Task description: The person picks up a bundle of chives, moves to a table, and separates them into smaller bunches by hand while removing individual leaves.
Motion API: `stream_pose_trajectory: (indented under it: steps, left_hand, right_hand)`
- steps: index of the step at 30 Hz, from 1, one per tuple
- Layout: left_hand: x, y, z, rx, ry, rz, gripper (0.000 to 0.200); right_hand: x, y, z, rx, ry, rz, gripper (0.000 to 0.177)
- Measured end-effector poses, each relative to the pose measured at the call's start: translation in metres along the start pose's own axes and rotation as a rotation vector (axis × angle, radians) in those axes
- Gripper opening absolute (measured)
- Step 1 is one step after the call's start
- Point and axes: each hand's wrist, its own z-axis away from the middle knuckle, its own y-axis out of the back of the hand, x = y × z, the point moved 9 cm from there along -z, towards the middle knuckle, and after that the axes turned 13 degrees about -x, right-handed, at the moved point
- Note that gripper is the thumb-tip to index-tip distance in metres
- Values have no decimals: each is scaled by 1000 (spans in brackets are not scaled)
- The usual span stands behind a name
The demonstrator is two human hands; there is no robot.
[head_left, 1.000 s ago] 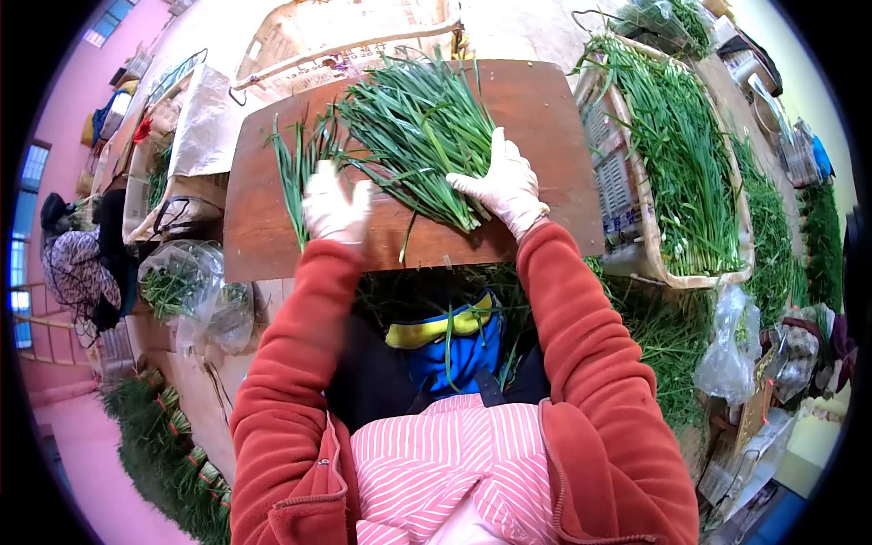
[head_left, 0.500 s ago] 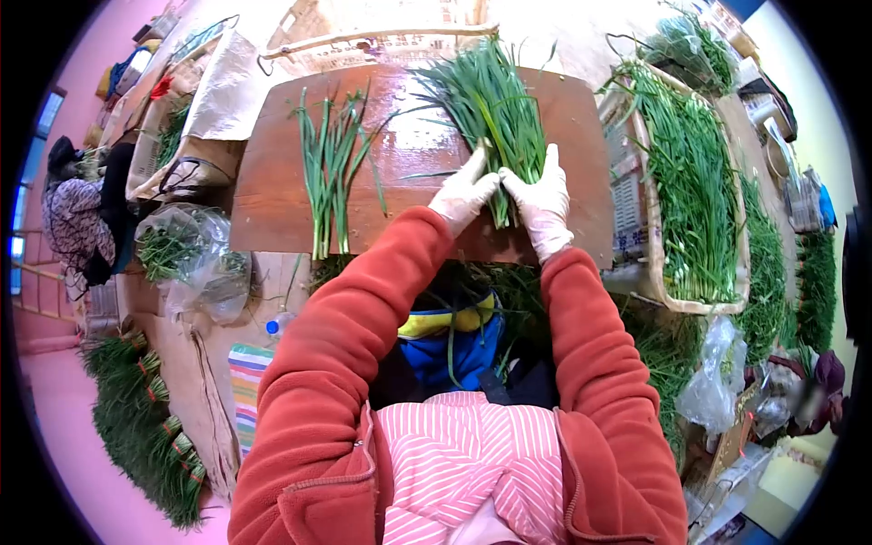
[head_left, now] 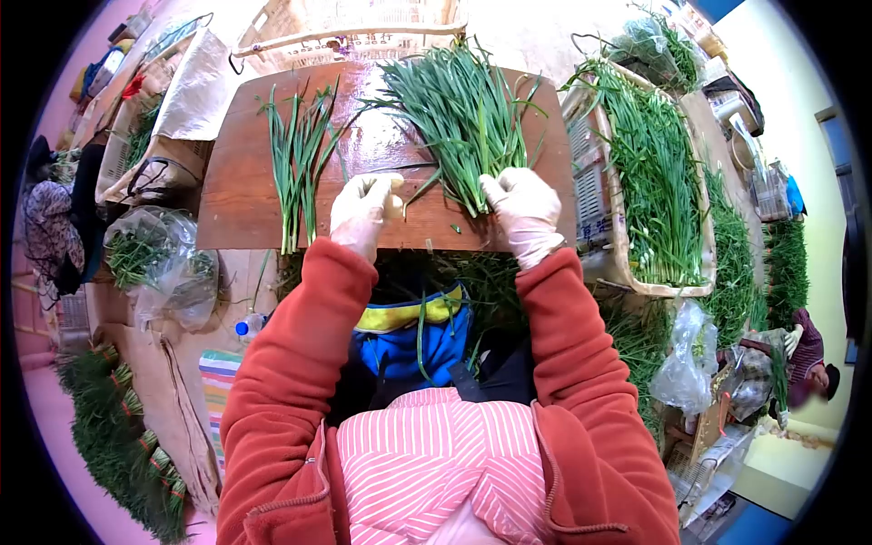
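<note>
A large bunch of Chinese chives (head_left: 463,118) lies fanned out on the brown board (head_left: 245,182), white ends toward me. My right hand (head_left: 527,209), in a whitish glove, is closed at the right side of those ends, thumb and fingers against the stalks. To the left of the bunch, my gloved left hand (head_left: 361,213) is raised over the board's near edge with its fingers curled into a pinch. What they hold, if anything, is too small to make out. A smaller, looser group of chives (head_left: 295,168) lies at the board's left.
A crate (head_left: 708,282) full of chives stands right of the board, and another crate (head_left: 354,38) beyond it. Plastic bags (head_left: 186,272) and tied bundles (head_left: 136,445) lie at left. A person (head_left: 808,363) is at the far right, another (head_left: 54,218) at far left.
My left hand has left the bunch and moved left, fingers now curled. My right hand stays at the stalk ends. The bunch is spread wider, and the view has shifted slightly.
</note>
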Motion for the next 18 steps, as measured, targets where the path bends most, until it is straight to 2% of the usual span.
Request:
stream_pose_trajectory:
  steps: [1, 3, 5, 7, 8, 10, 11, 13, 14, 15, 16, 17, 18]
  left_hand:
    - [0, -3, 7, -33, -6, 16, 19]
    - [-3, -10, 14, -28, -29, 94, 18]
    - [-13, -15, 14, -70, 51, 105, 20]
    - [-27, -11, 3, -104, 55, 133, 21]
    - [-35, -14, 0, -147, 117, 122, 23]
    - [-48, -18, -5, -233, 243, 144, 32]
    - [-49, -19, -8, -224, 245, 149, 32]
    - [-67, -34, -6, -333, 399, 225, 38]
    - [-75, -36, -15, -389, 295, 245, 40]
    - [-75, -40, -16, -385, 288, 302, 40]
    - [-74, -39, -14, -406, 288, 284, 38]
    - [-72, -39, -12, -430, 288, 265, 37]
    - [-69, -41, -11, -447, 278, 289, 36]
  right_hand:
    - [-1, -13, 0, -178, -97, 61, 36]
    - [1, -37, -2, -227, -97, 200, 37]
    - [6, -55, -6, -269, -96, 249, 35]
    - [7, -62, -6, -225, -45, 253, 33]
    - [3, -59, -3, -227, -42, 257, 33]
    - [-23, -43, 8, -169, 69, 107, 31]
    - [-33, -44, 15, -229, 102, -106, 29]
    - [-48, -60, 34, -390, 107, -422, 27]
    - [-52, -65, 40, -358, 123, -436, 27]
    - [-51, -72, 43, -323, 137, -450, 27]
    - [-40, -91, 43, -372, 82, -650, 28]
    - [-38, -90, 41, -370, 76, -653, 28]
    - [-31, -103, 41, -496, -70, -922, 28]
